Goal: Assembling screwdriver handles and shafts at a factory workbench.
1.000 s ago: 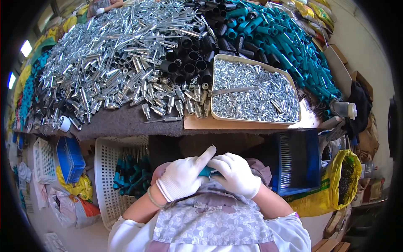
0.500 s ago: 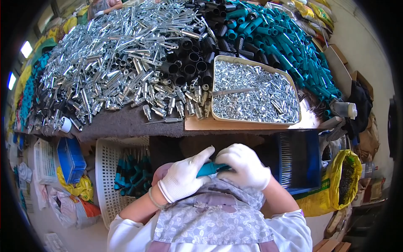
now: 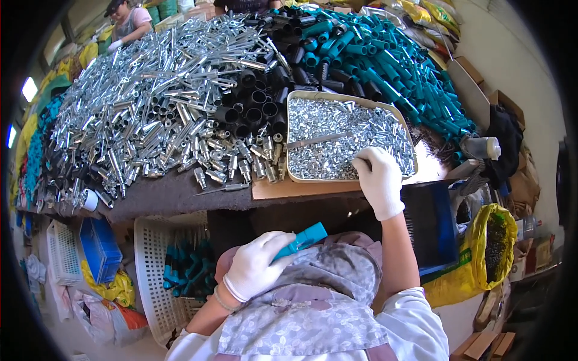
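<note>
My left hand (image 3: pixel 256 265), in a white glove, is closed around a teal plastic tube-shaped part (image 3: pixel 309 236) above my lap. The tube's wide end points up to the right. My right hand (image 3: pixel 382 180), also gloved, is over the right front part of a cream-rimmed tray (image 3: pixel 289 129) on the bench. Its fingers are bent down and pressed together at the small silvery metal pieces (image 3: pixel 325 159) in the tray. Whatever is between those fingertips is hidden. A flat metal strip (image 3: pixel 319 140) lies across the pieces, left of that hand.
Heaped on the bench are shiny metal rods and sockets (image 3: pixel 144 102), black tubes (image 3: pixel 259 108) and teal tubes (image 3: pixel 385 66). Below stand a white basket (image 3: pixel 147 259) with teal-handled items, a dark blue bin (image 3: pixel 442 228) and a yellow sack (image 3: pixel 451 287). Another person (image 3: pixel 129 24) is at the far left.
My right hand has left the teal tube and moved up and forward to the tray. My left hand keeps the tube, now tilted up more. The view has shifted slightly.
</note>
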The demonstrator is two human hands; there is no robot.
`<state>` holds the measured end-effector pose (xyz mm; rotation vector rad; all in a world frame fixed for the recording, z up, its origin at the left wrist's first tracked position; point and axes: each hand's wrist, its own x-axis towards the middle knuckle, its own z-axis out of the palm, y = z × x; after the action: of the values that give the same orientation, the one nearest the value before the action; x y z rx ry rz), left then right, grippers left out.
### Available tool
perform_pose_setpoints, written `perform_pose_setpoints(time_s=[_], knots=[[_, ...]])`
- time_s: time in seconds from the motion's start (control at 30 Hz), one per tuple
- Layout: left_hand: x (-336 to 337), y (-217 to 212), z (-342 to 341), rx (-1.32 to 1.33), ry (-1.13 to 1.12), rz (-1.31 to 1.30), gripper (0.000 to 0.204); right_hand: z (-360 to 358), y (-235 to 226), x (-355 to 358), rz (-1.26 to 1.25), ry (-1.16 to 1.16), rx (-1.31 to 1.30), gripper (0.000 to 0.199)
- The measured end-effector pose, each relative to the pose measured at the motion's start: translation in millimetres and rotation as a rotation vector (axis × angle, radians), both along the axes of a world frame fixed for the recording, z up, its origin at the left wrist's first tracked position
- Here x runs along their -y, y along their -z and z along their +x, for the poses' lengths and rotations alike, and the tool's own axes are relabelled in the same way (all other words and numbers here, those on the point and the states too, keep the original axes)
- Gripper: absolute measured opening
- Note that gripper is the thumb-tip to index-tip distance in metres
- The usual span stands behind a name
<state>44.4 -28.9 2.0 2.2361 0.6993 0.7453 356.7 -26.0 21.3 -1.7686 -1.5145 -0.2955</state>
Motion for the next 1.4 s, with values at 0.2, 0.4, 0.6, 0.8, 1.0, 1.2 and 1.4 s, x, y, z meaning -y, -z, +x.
perform_pose_setpoints(time_s=[0.2, 0.4, 0.6, 0.8, 1.0, 1.2, 1.4], knots=[[4, 7, -5, 0.054, -0.078, -0.273, 0.045, -10, -11, 10, 0.179, -0.041, -0.35, 0.008], [-2, 7, 1, 0.396, -0.165, -1.007, 0.046, -63, -1, 50, -0.152, -0.338, -1.104, 0.007], [2, 25, 11, 0.493, -0.08, -1.089, 0.05, -106, 33, 66, -0.341, -0.482, -0.741, 0.01], [11, 24, 11, 0.397, -0.14, -0.933, 0.05, -113, 36, 65, -0.254, -0.45, -0.623, 0.011], [4, 17, -1, 0.422, 0.007, -1.172, 0.05, -114, 47, 64, -0.438, -0.498, -1.354, 0.019], [3, 27, -9, 0.525, 0.047, -1.204, 0.046, -128, 18, 41, -0.532, -0.545, -1.199, 0.046], [-13, 28, -31, 1.044, 0.112, -1.374, 0.074, -124, -46, -41, -0.452, -0.763, -0.002, 0.043]])
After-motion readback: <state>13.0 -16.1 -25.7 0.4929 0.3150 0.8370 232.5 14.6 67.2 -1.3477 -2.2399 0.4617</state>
